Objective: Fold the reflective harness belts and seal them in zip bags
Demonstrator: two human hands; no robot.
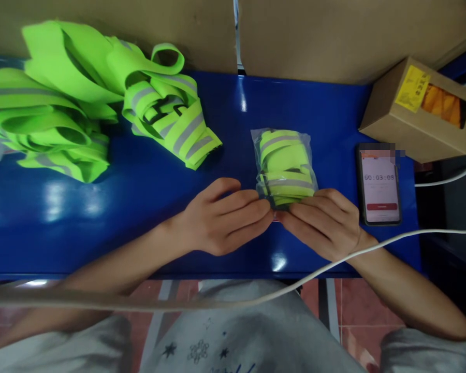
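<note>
In the head view, the clear bag [286,171] lies on the blue counter [233,114] in front of the person, with a green strap [284,155] folded up inside. The left hand [229,215] and the right hand [328,223] both have their fingers curled in and pinched on the bag's near edge, with a small gap between them. A red bit [275,218] shows there, too small to tell what it is

The bag looks thin, so it could rip if the hands pull hard. The strap looks puffy, so it could poke up and get caught at the edge. Fingers could slip too, as the bag looks slick

A white cord [396,237] runs across the right wrist and could snag; it is hard to tell if they touch. The phone [379,189] lies near the right hand and could get bumped. Just behind it sits a box [388,122]. On the left, a messy heap [89,77] of green straps takes up much room. Brown boards [314,41] block the back
</note>
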